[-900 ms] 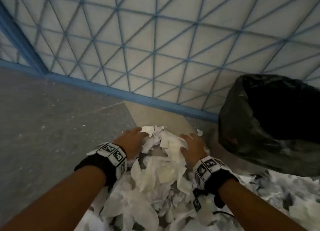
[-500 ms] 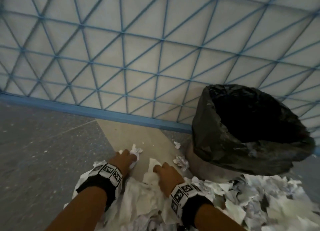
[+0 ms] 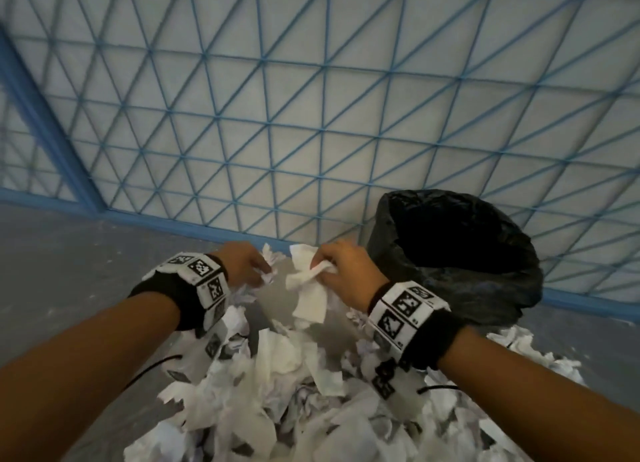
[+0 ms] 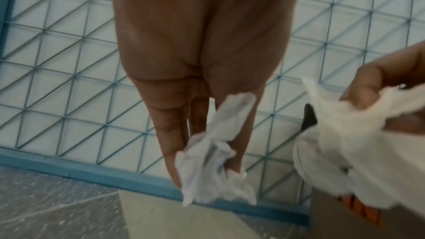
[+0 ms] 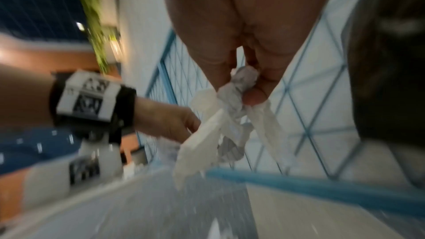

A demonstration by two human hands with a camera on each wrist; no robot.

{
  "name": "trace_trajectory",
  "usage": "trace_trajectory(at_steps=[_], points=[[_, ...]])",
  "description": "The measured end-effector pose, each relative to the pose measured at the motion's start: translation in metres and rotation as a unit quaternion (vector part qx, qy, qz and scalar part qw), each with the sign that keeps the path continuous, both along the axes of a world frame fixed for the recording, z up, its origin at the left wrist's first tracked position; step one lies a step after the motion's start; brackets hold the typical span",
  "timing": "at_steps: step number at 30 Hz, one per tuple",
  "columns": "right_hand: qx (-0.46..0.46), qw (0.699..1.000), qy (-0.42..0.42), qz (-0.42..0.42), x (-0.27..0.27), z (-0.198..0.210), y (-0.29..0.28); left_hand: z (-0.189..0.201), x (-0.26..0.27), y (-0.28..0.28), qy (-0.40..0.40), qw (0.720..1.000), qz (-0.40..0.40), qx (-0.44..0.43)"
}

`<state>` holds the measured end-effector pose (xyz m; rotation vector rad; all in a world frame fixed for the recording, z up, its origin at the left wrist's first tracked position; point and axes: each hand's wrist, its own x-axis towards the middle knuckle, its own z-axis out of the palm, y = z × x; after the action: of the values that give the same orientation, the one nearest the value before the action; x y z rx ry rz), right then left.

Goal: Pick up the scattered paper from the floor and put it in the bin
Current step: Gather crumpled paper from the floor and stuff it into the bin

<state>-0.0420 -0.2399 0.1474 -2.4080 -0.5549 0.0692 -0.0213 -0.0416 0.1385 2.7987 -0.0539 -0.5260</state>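
Head view looks down; wrist views sit close, sharing the lattice wall (image 3: 311, 115).

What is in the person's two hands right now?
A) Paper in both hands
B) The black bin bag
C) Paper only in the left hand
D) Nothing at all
A: the left hand pinches a crumpled scrap, and the right hand grips white paper, both beside the bin.

Black-bagged round bin (image 3: 457, 250) stands against the blue wire-grid wall panel (image 3: 311, 115). Heap of torn white paper scraps (image 3: 294, 392) lies before the bin, leftward, below my wrists.
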Motion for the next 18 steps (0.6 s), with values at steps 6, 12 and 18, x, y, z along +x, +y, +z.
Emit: trace_trajectory(at_steps=[6,12,18], points=[[0.085,0.976,-0.144,-0.140,0.024,0.079,-0.080,0.065,0.012,-0.087,-0.196,0.958,0.065,-0.199],[0.025,0.953,-0.115,-0.280,0.042,0.072,-0.167,0.079,0.030,-0.209,-0.229,0.927,0.014,-0.298],[-0.011,0.970,-0.005,-0.243,0.042,0.049,-0.184,0.047,0.040,-0.249,-0.157,0.961,-0.065,-0.218]])
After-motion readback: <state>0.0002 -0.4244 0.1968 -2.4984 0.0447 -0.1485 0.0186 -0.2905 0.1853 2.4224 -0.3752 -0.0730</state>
